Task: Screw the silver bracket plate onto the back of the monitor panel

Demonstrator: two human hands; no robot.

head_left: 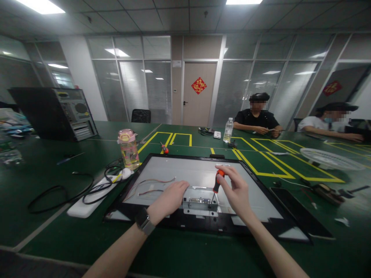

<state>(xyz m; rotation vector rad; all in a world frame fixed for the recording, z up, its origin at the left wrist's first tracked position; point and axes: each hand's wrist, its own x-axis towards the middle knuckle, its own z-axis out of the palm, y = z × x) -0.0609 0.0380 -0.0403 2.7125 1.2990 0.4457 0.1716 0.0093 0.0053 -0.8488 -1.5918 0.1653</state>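
Dim room, ceiling panels (40, 5) glare, fisheye-warped edges.

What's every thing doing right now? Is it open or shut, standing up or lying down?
screen panel: lying flat, metal back and wires showing.
metal box: sitting on the screen panel.
screwdriver: upright, tip down at the metal box.
right hand: shut on the screwdriver.
left hand: open, resting beside the metal box.
pink bottle: upright, lid shut.
water bottle: upright, cap on.
door: shut.
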